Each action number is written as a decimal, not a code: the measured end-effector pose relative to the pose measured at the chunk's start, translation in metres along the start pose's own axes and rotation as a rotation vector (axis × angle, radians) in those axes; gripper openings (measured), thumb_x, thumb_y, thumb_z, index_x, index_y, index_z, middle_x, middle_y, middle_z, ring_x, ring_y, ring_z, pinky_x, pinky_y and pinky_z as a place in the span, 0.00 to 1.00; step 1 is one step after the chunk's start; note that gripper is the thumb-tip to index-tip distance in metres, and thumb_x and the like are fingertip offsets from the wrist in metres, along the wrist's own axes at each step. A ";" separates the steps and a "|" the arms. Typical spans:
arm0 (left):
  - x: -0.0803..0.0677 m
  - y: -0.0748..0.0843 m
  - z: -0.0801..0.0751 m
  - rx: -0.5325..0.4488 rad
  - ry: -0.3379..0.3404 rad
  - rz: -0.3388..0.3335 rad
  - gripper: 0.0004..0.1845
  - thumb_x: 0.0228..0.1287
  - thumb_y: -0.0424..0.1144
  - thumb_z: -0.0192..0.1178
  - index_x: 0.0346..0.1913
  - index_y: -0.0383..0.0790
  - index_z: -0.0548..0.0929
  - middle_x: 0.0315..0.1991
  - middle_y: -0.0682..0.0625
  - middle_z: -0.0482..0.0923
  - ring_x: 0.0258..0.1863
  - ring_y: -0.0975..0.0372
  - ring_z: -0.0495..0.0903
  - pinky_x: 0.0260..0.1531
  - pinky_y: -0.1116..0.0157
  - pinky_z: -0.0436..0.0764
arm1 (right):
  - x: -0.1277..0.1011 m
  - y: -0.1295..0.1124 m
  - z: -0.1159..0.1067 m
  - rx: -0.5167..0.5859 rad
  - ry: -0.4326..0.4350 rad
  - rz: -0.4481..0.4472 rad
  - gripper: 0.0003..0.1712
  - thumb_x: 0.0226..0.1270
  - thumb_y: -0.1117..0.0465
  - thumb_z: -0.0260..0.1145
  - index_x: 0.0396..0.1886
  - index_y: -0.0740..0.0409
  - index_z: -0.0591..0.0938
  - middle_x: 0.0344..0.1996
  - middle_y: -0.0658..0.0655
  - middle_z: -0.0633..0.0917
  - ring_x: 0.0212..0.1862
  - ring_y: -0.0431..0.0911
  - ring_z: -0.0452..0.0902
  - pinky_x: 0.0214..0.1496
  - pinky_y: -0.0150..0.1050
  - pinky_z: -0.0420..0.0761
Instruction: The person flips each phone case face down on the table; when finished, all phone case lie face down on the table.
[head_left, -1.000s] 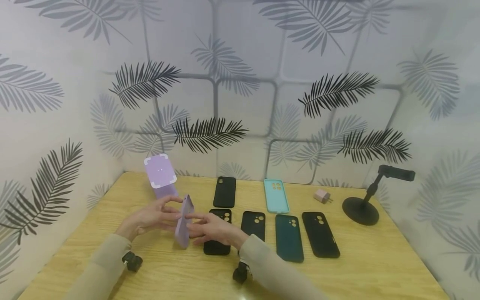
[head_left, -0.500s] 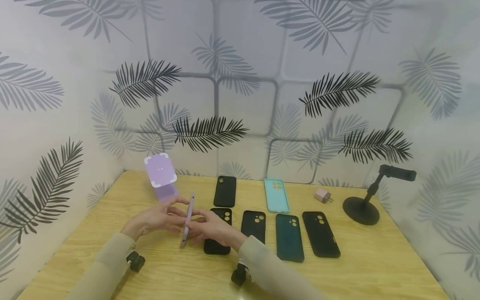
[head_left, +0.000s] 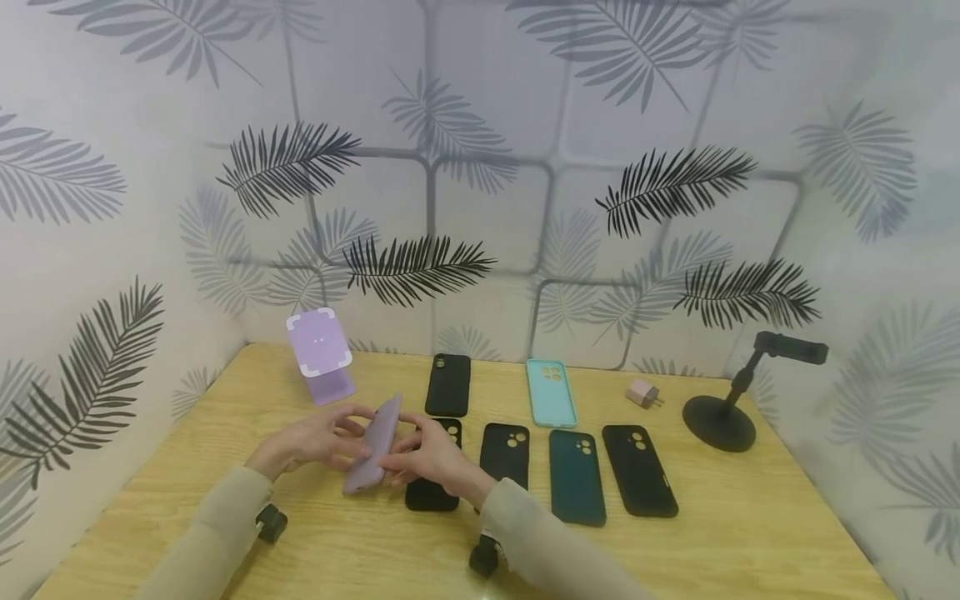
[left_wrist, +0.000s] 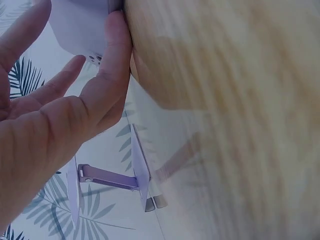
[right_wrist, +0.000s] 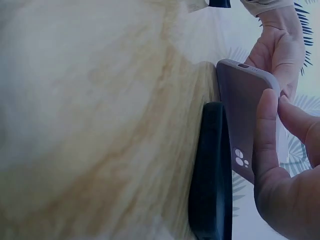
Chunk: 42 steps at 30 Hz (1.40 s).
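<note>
Pinching lilac case (head_left: 372, 444) by both edges, left hand (head_left: 315, 437) and right hand (head_left: 427, 457), keep clear of black case (head_left: 432, 492).

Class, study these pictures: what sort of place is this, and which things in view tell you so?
Probably a staged tabletop booth for handling phone accessories. A wooden table stands boxed in by leaf-print walls; phone cases lie in rows on it; two phone stands, one lilac, one black, stand at the back.

Both hands, left hand (head_left: 311, 439) and right hand (head_left: 431, 457), hold a lilac phone case (head_left: 372, 445) tilted above the wooden surface (head_left: 750, 517), beside a black phone case (head_left: 432, 467).
</note>
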<state>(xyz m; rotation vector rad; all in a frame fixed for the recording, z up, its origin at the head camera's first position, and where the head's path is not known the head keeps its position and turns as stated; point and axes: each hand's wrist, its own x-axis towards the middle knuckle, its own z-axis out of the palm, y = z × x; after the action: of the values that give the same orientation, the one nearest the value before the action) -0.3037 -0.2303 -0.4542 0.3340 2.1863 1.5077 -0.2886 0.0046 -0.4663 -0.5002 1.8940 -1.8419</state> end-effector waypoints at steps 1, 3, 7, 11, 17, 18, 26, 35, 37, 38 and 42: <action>0.000 0.000 0.000 -0.006 0.008 -0.007 0.38 0.60 0.37 0.69 0.70 0.35 0.63 0.64 0.27 0.61 0.53 0.50 0.77 0.46 0.52 0.86 | 0.000 0.000 0.000 -0.002 0.006 -0.003 0.44 0.60 0.72 0.71 0.74 0.59 0.61 0.35 0.61 0.87 0.24 0.46 0.85 0.33 0.46 0.88; -0.001 0.000 0.000 -0.011 0.021 -0.021 0.37 0.61 0.36 0.68 0.70 0.35 0.64 0.65 0.28 0.60 0.53 0.50 0.77 0.46 0.52 0.86 | -0.001 0.001 0.001 -0.005 0.018 -0.003 0.45 0.58 0.72 0.71 0.73 0.60 0.61 0.33 0.61 0.87 0.23 0.45 0.84 0.32 0.46 0.88; -0.003 0.000 -0.002 -0.022 0.045 -0.050 0.33 0.61 0.32 0.67 0.69 0.35 0.66 0.64 0.29 0.60 0.53 0.49 0.76 0.46 0.52 0.86 | -0.002 0.001 0.003 -0.012 0.048 0.020 0.42 0.57 0.74 0.72 0.70 0.62 0.64 0.32 0.63 0.87 0.22 0.45 0.83 0.31 0.45 0.88; -0.004 -0.001 -0.003 -0.009 0.064 -0.071 0.32 0.60 0.29 0.65 0.67 0.34 0.68 0.63 0.29 0.61 0.53 0.49 0.76 0.46 0.53 0.86 | -0.002 0.002 0.005 -0.031 0.057 0.061 0.40 0.57 0.76 0.71 0.69 0.64 0.65 0.32 0.65 0.86 0.22 0.46 0.83 0.31 0.45 0.88; -0.006 -0.002 -0.008 0.005 0.061 -0.091 0.30 0.61 0.28 0.64 0.66 0.32 0.68 0.64 0.29 0.60 0.55 0.48 0.74 0.47 0.53 0.85 | 0.000 -0.002 0.002 -0.112 -0.017 0.113 0.41 0.62 0.73 0.68 0.73 0.67 0.62 0.35 0.63 0.87 0.26 0.46 0.85 0.30 0.42 0.88; -0.007 -0.002 -0.008 0.006 0.059 -0.092 0.30 0.61 0.28 0.64 0.66 0.32 0.68 0.64 0.30 0.60 0.55 0.48 0.74 0.47 0.53 0.85 | 0.001 -0.002 0.001 -0.128 -0.032 0.121 0.41 0.63 0.72 0.68 0.73 0.66 0.61 0.36 0.63 0.87 0.26 0.46 0.85 0.28 0.40 0.87; -0.010 -0.004 -0.013 0.007 0.049 -0.088 0.32 0.62 0.29 0.64 0.68 0.32 0.66 0.66 0.29 0.58 0.54 0.49 0.76 0.48 0.54 0.85 | 0.009 -0.004 -0.008 -0.183 -0.094 0.173 0.38 0.65 0.69 0.67 0.72 0.67 0.63 0.36 0.65 0.87 0.23 0.43 0.81 0.20 0.31 0.81; -0.009 -0.005 -0.015 0.007 0.049 -0.079 0.32 0.62 0.30 0.64 0.68 0.33 0.66 0.64 0.29 0.60 0.52 0.50 0.76 0.47 0.54 0.85 | 0.011 -0.006 -0.013 -0.181 -0.120 0.186 0.34 0.66 0.70 0.65 0.69 0.72 0.65 0.37 0.66 0.87 0.25 0.44 0.82 0.26 0.35 0.86; -0.008 -0.004 -0.015 0.016 0.065 -0.069 0.32 0.62 0.30 0.64 0.69 0.32 0.65 0.63 0.29 0.62 0.52 0.50 0.77 0.46 0.54 0.85 | 0.011 -0.006 -0.015 -0.183 -0.119 0.174 0.33 0.66 0.70 0.65 0.69 0.71 0.66 0.38 0.65 0.87 0.27 0.44 0.82 0.27 0.36 0.86; -0.008 -0.003 -0.014 0.023 0.080 -0.060 0.32 0.63 0.31 0.64 0.68 0.31 0.65 0.62 0.29 0.63 0.51 0.50 0.77 0.46 0.55 0.85 | 0.010 -0.006 -0.016 -0.189 -0.116 0.162 0.32 0.67 0.70 0.64 0.69 0.70 0.67 0.39 0.65 0.87 0.28 0.45 0.82 0.28 0.37 0.87; -0.004 0.004 -0.010 0.067 0.179 -0.018 0.27 0.67 0.33 0.61 0.66 0.29 0.68 0.57 0.31 0.70 0.46 0.52 0.79 0.42 0.57 0.85 | 0.006 -0.008 -0.022 -0.232 -0.102 0.097 0.27 0.68 0.69 0.64 0.66 0.68 0.71 0.41 0.67 0.87 0.31 0.45 0.83 0.30 0.39 0.87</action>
<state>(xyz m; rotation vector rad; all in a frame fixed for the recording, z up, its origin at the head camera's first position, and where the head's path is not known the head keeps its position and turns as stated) -0.3051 -0.2386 -0.4464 0.2073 2.3756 1.5089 -0.3061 0.0195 -0.4585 -0.5563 2.0353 -1.5157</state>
